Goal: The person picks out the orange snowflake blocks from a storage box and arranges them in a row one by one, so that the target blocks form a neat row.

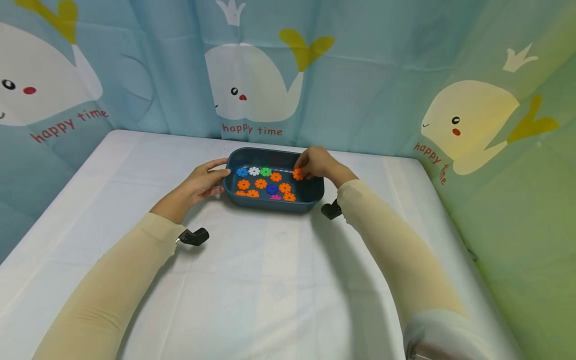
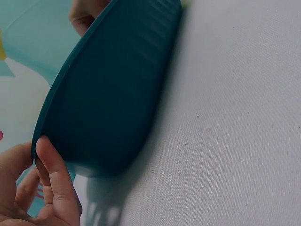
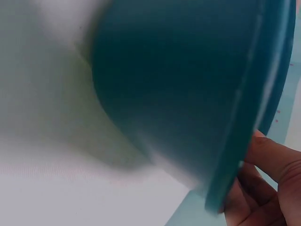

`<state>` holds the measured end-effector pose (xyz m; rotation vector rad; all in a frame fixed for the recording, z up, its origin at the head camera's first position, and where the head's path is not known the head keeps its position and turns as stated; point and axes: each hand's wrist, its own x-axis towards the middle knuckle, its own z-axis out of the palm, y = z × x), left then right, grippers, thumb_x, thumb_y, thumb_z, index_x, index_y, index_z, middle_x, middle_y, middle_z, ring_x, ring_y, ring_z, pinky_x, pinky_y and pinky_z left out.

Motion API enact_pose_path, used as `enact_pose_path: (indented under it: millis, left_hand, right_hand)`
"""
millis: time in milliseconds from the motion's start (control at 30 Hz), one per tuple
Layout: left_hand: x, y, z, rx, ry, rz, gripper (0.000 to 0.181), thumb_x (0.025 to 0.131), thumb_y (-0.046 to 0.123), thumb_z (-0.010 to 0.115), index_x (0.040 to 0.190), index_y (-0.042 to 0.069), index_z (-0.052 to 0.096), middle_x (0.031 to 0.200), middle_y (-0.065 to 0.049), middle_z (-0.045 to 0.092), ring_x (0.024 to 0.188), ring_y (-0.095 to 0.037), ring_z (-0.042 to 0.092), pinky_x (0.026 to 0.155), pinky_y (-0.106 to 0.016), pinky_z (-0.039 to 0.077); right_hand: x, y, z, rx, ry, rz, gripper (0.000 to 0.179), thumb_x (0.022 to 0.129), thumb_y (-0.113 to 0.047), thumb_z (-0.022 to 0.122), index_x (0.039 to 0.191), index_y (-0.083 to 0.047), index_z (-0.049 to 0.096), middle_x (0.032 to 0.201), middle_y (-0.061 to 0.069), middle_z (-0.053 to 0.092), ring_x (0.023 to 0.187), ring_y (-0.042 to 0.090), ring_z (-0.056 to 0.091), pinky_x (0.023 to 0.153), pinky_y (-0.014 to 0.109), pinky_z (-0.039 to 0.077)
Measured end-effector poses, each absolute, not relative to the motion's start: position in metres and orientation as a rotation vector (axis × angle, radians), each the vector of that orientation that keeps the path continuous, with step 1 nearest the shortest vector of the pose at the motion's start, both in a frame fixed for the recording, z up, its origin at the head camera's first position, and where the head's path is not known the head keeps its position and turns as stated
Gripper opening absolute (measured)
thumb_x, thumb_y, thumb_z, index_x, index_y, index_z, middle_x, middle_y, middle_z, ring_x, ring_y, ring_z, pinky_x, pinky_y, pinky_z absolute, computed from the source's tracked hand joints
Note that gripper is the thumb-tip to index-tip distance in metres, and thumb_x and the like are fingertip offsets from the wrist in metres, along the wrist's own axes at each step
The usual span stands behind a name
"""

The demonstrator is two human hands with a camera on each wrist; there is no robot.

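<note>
A dark teal plastic basin (image 1: pixel 270 204) stands on the table, holding several notched, flower-shaped plastic discs: many orange (image 1: pixel 261 184), plus light blue (image 1: pixel 242 172), white (image 1: pixel 254 171), green (image 1: pixel 266 172), dark blue (image 1: pixel 272 189) and pink (image 1: pixel 276 197). At its left end, my left hand (image 1: pixel 204 181) grips the rim, thumb on top and fingers against the outer wall (image 2: pixel 108 94). My right hand (image 1: pixel 317 162) reaches over the right back of the basin and pinches an orange disc (image 1: pixel 298 174) inside it. In the right wrist view, the rim partly hides the right hand's fingers (image 3: pixel 265 153).
A white cloth covers the table (image 1: pixel 252 280). Blue curtain (image 1: pixel 369 75) with whale prints hangs behind the table, and a greenish stretch (image 1: pixel 517 225) runs along the right side. Black wrist camera mounts (image 1: pixel 194 237) stick out below both sleeves.
</note>
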<state>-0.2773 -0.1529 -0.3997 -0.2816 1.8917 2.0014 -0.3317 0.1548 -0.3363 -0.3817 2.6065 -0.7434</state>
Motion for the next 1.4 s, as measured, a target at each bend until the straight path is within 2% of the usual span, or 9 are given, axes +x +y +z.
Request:
enact_pose_path:
  millis: [333,633,767,933,1233,1400]
  left_hand:
    - [-0.278,-0.154,-0.396,-0.32,1.855,2.003,0.057,0.097,0.021,0.064,0.15,0.027,0.044,0.102,0.002,0.067,0.074,-0.005,0.065,0.061,-0.018,0.057]
    - [-0.277,-0.156,-0.389,-0.301,1.826,1.979,0.056,0.099,0.018,0.061,0.151,0.024,0.042,0.098,0.004,0.067,0.078,-0.004,0.065,0.065,-0.019,0.058]
    - [-0.277,-0.157,-0.387,-0.296,1.819,1.967,0.056,0.099,0.016,0.059,0.152,0.023,0.04,0.105,0.002,0.062,0.078,-0.004,0.065,0.066,-0.018,0.058]
    - [-0.276,-0.157,-0.387,-0.286,1.814,1.959,0.056,0.1,0.015,0.056,0.153,0.023,0.038,0.116,-0.002,0.054,0.082,-0.004,0.062,0.068,-0.018,0.058]
    - [-0.276,-0.159,-0.387,-0.279,1.785,1.981,0.057,0.1,0.014,0.057,0.153,0.023,0.037,0.107,0.002,0.062,0.081,-0.004,0.064,0.065,-0.017,0.058]
    - [-0.275,-0.159,-0.386,-0.271,1.774,1.983,0.058,0.1,0.013,0.057,0.154,0.022,0.036,0.11,0.001,0.059,0.081,-0.004,0.064,0.066,-0.017,0.058]
  right_hand:
    - [-0.332,0.168,-0.331,-0.389,2.604,-0.815,0.025,0.093,0.002,0.063,0.118,0.005,0.068,0.116,0.024,0.067,0.1,0.037,0.068,0.086,0.04,0.059]
    - [-0.329,0.177,-0.326,-0.367,2.635,-0.85,0.027,0.093,0.002,0.063,0.12,0.005,0.067,0.116,0.025,0.067,0.099,0.035,0.069,0.08,0.034,0.06]
    - [-0.329,0.181,-0.322,-0.348,2.642,-0.857,0.027,0.093,0.002,0.062,0.119,0.005,0.067,0.116,0.025,0.067,0.097,0.034,0.069,0.079,0.033,0.06]
    - [-0.328,0.188,-0.319,-0.353,2.652,-0.865,0.025,0.093,0.003,0.061,0.117,0.006,0.067,0.113,0.026,0.067,0.094,0.034,0.069,0.082,0.038,0.06]
    - [-0.326,0.201,-0.318,-0.336,2.648,-0.917,0.023,0.093,0.002,0.06,0.114,0.008,0.067,0.108,0.025,0.069,0.095,0.034,0.068,0.081,0.041,0.06]
    - [-0.323,0.209,-0.316,-0.324,2.653,-0.933,0.023,0.093,0.002,0.06,0.114,0.008,0.066,0.107,0.026,0.068,0.094,0.035,0.069,0.079,0.041,0.061]
